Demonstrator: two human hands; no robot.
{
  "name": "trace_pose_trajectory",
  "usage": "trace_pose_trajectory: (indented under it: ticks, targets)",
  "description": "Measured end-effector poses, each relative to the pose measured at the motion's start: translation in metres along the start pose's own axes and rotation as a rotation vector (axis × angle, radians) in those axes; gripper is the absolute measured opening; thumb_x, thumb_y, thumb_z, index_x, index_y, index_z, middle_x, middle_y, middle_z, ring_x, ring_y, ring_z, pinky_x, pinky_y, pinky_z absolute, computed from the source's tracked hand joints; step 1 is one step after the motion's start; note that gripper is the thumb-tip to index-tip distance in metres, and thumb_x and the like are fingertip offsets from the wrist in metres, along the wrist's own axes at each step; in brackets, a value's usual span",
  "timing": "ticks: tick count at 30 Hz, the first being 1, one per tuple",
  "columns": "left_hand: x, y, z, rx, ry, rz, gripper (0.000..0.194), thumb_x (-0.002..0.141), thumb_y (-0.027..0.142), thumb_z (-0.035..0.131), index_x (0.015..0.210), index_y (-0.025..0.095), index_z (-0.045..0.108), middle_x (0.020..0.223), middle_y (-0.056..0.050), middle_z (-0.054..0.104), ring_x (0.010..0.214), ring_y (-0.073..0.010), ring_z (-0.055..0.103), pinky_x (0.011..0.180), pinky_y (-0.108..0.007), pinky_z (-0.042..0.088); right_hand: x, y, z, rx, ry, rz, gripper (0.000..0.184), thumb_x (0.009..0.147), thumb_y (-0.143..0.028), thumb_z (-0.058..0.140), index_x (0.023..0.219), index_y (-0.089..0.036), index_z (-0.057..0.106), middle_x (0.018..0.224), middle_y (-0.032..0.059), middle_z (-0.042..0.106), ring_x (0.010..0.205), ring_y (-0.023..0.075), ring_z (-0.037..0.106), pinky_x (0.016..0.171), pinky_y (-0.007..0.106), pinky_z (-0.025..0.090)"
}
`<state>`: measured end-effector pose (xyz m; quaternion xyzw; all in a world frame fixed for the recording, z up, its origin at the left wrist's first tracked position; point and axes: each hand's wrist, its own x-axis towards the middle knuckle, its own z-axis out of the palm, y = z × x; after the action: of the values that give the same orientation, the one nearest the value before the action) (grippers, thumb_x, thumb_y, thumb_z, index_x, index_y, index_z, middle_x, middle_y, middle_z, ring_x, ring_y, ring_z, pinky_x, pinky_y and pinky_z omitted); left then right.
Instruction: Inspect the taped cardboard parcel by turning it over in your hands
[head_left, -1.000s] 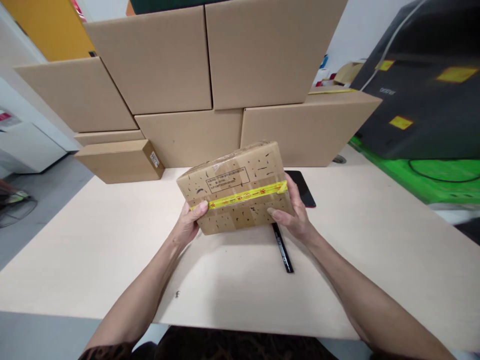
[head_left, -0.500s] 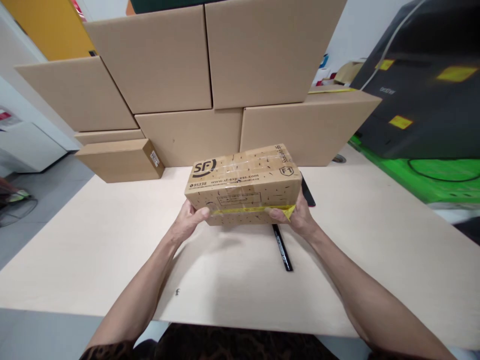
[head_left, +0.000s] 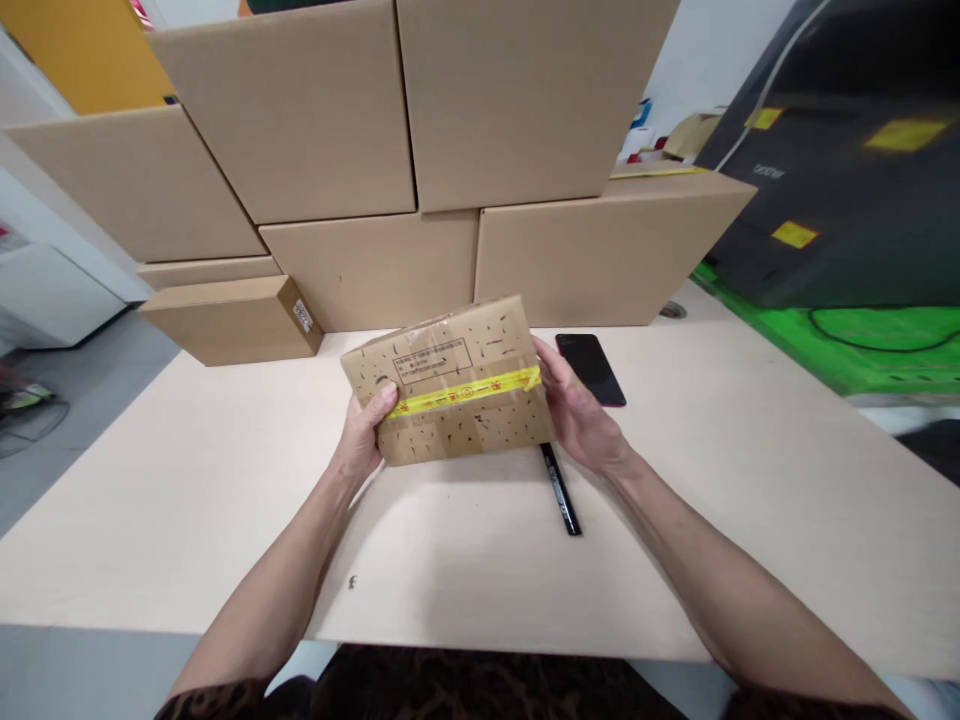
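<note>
A cardboard box (head_left: 457,425) with dark printed marks and a strip of yellow tape is held between both my hands above the table. Its taped side faces me, and its left end is tipped lower. My left hand (head_left: 366,430) grips the left end, thumb on the front by the tape and fingers hidden behind. My right hand (head_left: 585,415) is against the right end, with some fingertips hidden behind the box. A black pen-like stick (head_left: 562,490) lies on the table below the box's right corner. A dark phone (head_left: 591,368) lies just beyond my right hand.
Large cardboard boxes (head_left: 367,275) are stacked along the table's (head_left: 225,520) back. A smaller flat box (head_left: 232,320) stands at the back left. A roll of tape (head_left: 673,310) sits at the back right, near a green surface (head_left: 870,350) and a dark machine.
The box has turned so its taped side faces me and its printed top is out of sight. My right thumb has come off the front. The phone shows more fully.
</note>
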<state>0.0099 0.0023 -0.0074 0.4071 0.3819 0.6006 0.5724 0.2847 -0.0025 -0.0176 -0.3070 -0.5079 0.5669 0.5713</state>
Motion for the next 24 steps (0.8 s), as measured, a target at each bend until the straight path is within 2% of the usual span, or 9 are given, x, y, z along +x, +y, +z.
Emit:
trace_pose_trajectory:
  ticks: [3,5,8,13,19,24]
  targets:
    - [0.000,0.002,0.002,-0.018,0.017,-0.009,0.079,0.065,0.056,0.098,0.128,0.018,0.071,0.128,-0.015,0.082,0.126,-0.0419,0.076,0.110,-0.053,0.063,0.003,-0.002,0.003,0.012,0.067,0.020,0.070,0.089,-0.083,0.059,0.138,-0.035,0.069,0.169,0.0007,0.055,0.167,0.0307,0.036,0.139,0.057,0.023]
    - [-0.001,0.003,0.003,-0.014,0.025,-0.009,0.079,0.064,0.054,0.099,0.129,0.018,0.070,0.128,-0.015,0.082,0.126,-0.0412,0.076,0.110,-0.053,0.063,0.003,-0.001,0.003,0.000,0.076,0.028,0.067,0.087,-0.077,0.067,0.139,-0.036,0.068,0.168,0.0012,0.056,0.165,0.0316,0.040,0.138,0.059,0.027]
    - [-0.002,0.003,0.005,-0.013,0.032,-0.011,0.079,0.064,0.053,0.099,0.129,0.018,0.069,0.130,-0.015,0.081,0.128,-0.0407,0.075,0.110,-0.052,0.063,0.002,0.001,0.003,-0.016,0.071,0.042,0.075,0.081,-0.068,0.080,0.146,-0.035,0.062,0.169,0.0048,0.055,0.162,0.0342,0.044,0.135,0.061,0.032]
    - [-0.005,0.005,0.008,-0.002,0.049,-0.029,0.079,0.065,0.050,0.099,0.129,0.018,0.067,0.134,-0.016,0.079,0.131,-0.0409,0.073,0.107,-0.051,0.064,0.001,-0.003,0.003,0.018,0.102,0.052,0.073,0.077,-0.062,0.085,0.140,-0.030,0.066,0.160,0.0097,0.063,0.155,0.0366,0.052,0.133,0.059,0.036]
    - [-0.007,0.007,0.011,0.043,0.067,-0.015,0.086,0.064,0.050,0.100,0.135,0.018,0.062,0.132,-0.017,0.078,0.130,-0.0405,0.073,0.104,-0.051,0.063,0.002,-0.009,0.006,-0.041,0.102,0.064,0.063,0.080,-0.060,0.083,0.134,-0.030,0.069,0.154,0.0077,0.069,0.151,0.0357,0.057,0.131,0.058,0.039]
    - [-0.008,0.005,0.012,0.092,0.071,0.011,0.096,0.065,0.049,0.101,0.144,0.021,0.055,0.138,-0.017,0.074,0.124,-0.0377,0.074,0.100,-0.048,0.063,0.001,-0.003,0.008,-0.078,0.106,0.082,0.063,0.081,-0.058,0.086,0.136,-0.033,0.068,0.145,0.0049,0.075,0.140,0.0348,0.066,0.123,0.056,0.049]
